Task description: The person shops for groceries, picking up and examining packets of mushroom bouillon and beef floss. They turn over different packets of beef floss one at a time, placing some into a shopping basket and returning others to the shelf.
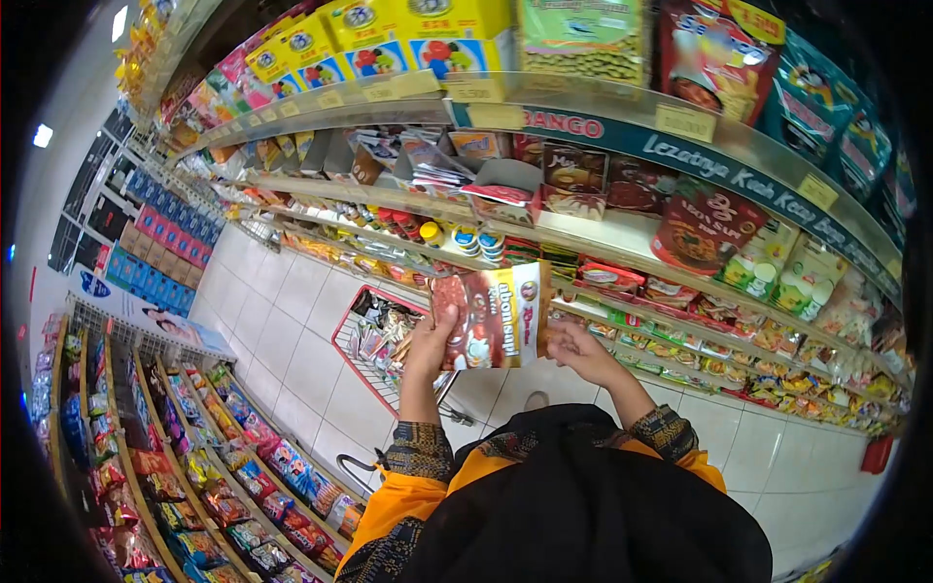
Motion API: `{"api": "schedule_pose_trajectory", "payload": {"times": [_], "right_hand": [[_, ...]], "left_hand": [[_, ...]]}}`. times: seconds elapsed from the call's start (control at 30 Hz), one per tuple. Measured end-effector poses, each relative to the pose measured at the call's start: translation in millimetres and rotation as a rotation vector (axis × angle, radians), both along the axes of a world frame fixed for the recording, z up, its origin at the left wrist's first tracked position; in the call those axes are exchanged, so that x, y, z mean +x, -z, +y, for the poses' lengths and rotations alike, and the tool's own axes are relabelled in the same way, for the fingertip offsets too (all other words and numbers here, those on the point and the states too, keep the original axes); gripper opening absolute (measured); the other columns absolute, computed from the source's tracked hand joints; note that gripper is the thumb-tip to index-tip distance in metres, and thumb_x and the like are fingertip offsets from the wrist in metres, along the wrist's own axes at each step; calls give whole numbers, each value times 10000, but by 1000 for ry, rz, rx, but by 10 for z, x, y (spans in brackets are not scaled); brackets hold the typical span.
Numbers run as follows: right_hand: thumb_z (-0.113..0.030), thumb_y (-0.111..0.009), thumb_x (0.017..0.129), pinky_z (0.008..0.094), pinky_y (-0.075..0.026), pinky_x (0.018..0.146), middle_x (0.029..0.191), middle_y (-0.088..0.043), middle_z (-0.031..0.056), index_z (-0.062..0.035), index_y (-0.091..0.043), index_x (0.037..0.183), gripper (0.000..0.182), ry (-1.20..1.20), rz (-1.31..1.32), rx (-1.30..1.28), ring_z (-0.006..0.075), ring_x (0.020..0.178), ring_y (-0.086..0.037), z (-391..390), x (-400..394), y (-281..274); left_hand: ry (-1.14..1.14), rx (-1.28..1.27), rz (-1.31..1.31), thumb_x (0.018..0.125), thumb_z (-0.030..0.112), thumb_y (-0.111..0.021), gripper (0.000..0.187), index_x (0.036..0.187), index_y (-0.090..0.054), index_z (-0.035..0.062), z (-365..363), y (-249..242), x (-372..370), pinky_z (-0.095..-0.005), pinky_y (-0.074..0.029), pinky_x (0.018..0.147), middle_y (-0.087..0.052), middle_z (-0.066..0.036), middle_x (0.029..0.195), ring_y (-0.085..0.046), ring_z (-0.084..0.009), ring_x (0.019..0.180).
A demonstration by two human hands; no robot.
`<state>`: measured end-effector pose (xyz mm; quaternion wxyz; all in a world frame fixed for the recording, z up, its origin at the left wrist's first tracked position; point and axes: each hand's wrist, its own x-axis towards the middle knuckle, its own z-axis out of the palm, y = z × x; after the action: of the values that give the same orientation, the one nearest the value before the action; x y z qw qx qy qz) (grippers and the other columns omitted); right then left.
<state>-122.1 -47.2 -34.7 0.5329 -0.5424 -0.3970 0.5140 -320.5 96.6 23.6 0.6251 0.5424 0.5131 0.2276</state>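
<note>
A brown, white and yellow packet of abon sapi (496,316) is held up in front of me, its printed face turned towards the camera and tilted sideways. My left hand (428,345) grips its left end, with the thumb lying on the front. At the opposite end, the fingers of my right hand (581,352) pinch the packet's edge. Beneath and to the left stands a shopping cart (337,342) with a red rim and several packets inside, partly covered by my left forearm.
Grocery shelves (583,225) run across the front, holding a red Abon Sapi pouch (708,228) and yellow boxes (374,44). Racks of snack packets (199,457) line the left side. White floor tiles (292,374) lie between. A red object (877,454) stands at right.
</note>
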Motion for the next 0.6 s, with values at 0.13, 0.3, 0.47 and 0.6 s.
{"api": "schedule_pose_trajectory", "payload": {"times": [0.13, 0.3, 0.47, 0.6], "right_hand": [[-164, -577, 779, 229, -432, 692, 884, -566, 48, 2, -459, 1047, 336, 124, 139, 6, 105, 792, -538, -197, 168, -213], [-72, -587, 757, 214, -428, 640, 832, -577, 19, 1, -526, 929, 197, 447, 95, 108, 68, 708, -520, -637, 463, -275], [-72, -580, 760, 197, -415, 582, 791, -575, 20, 0, -545, 847, 118, 653, 313, 195, 54, 655, -503, -996, 681, -334], [-128, -548, 786, 241, -442, 589, 832, -577, 56, -25, -514, 919, 172, 798, 662, 322, 108, 677, -546, -1390, 731, -373]], "left_hand": [[-26, -28, -310, 783, 490, -469, 548, 975, -516, -21, -144, 219, 442, -236, -447, 536, -572, -84, 819, -548, -123, 635], [144, 128, -257, 849, 441, -377, 533, 910, -547, -60, -468, 35, 917, -248, -401, 698, -571, -85, 863, -512, -132, 750], [141, 46, -330, 853, 399, -402, 471, 857, -559, -46, -796, -20, 1402, -237, -416, 616, -576, -74, 808, -517, -121, 692], [187, -74, -337, 857, 401, -384, 484, 924, -523, -57, -1029, 92, 1699, -265, -437, 654, -569, -97, 872, -538, -143, 731]]}}
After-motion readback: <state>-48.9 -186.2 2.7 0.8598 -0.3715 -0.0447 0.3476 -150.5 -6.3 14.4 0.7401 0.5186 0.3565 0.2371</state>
